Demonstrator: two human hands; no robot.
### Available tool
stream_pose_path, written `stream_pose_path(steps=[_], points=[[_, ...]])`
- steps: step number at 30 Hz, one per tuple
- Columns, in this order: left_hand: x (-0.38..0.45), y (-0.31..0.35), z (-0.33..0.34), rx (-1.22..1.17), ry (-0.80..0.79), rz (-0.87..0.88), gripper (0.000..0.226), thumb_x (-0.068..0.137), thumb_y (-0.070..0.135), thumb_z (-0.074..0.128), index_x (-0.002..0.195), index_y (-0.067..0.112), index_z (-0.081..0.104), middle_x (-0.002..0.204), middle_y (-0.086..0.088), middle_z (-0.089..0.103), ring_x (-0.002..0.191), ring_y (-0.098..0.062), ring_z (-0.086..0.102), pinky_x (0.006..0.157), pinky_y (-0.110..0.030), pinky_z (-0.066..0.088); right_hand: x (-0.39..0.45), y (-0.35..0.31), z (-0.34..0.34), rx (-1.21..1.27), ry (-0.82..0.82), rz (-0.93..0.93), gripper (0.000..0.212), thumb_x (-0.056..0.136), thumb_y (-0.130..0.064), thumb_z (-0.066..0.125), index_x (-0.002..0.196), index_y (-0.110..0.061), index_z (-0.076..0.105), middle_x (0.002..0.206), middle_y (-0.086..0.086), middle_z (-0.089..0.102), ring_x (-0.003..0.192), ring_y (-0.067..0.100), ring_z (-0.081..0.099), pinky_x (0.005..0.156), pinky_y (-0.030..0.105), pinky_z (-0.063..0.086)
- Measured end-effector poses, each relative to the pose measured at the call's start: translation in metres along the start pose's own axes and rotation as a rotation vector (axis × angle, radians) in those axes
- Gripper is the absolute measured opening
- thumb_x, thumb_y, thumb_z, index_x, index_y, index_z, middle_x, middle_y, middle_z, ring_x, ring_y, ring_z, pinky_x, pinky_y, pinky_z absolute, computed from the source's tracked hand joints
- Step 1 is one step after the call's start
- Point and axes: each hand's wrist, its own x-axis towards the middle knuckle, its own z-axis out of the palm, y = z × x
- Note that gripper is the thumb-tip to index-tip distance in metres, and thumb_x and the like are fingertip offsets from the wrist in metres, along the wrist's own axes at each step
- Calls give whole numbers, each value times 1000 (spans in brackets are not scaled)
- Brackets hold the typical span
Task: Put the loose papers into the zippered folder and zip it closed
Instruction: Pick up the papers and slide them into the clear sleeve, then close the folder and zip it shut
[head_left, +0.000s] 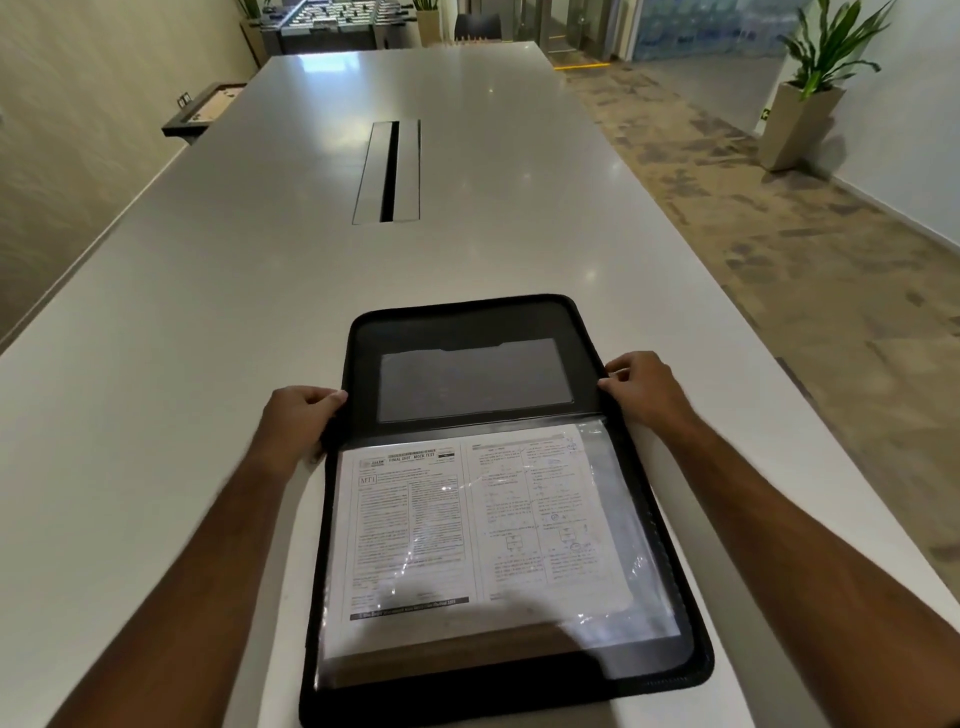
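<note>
Single head-worn view, forward and down, close over the table (156, 364).

Black zippered folder (498, 499) lies open at near edge of long white table (260, 312), far flap raised. Printed papers (478, 535) sit in near half under clear plastic sleeve (623, 597). Left hand (301, 421) grips flap's left edge, right hand (641, 389) its right edge. Slotted metal cable hatch (387, 171) mid-table, beyond the folder. Potted green plant (810, 93) far right on the floor.

A matt black, cloth-like shell is seen on the zippered folder (467, 322). Printed white papers (483, 530) are covered by a glossy clear plastic sleeve (639, 639). A smooth, faintly reflective pale finish is shown by the desk (208, 312).
</note>
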Motion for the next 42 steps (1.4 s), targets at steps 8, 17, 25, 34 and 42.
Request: stream_pose_path(steps=[8,17,25,34,42], points=[[11,5,7,-77,-30,-6,32,93,28,76,118,8,75,104,-11,76,99,-30,72,87,-47,61,11,-6,-15,251,-116,63,29,87,6,66,75,-17,77,91,18,78,81,23,71,81,29,57],[21,31,6,-185,138,121,27,87,26,82,111,14,76,87,6,76,85,-11,72,74,-22,54,21,-31,-31,481,-52,56,25,105,-30,56,98,-15,74,104,3,76,96,17,73,78,29,54],[2,35,-1,-204,218,210,20,86,28,83,104,28,75,87,15,75,76,9,71,70,-15,51,6,-29,-41,578,-10,20,24,109,-26,43,113,-19,66,112,12,69,99,28,70,77,33,51],[-49,10,-14,-217,134,308,23,84,11,84,83,33,75,81,24,77,78,7,72,67,-4,49,-36,-5,-48,738,-49,-63,34,105,-3,43,95,-16,72,95,12,76,97,34,74,88,43,62],[-81,-23,-12,-255,47,278,33,84,-10,72,98,19,78,98,5,79,101,-19,73,90,-26,58,-62,20,-47,699,-69,57,28,105,-12,46,102,-10,74,108,6,78,100,25,73,80,35,56]])
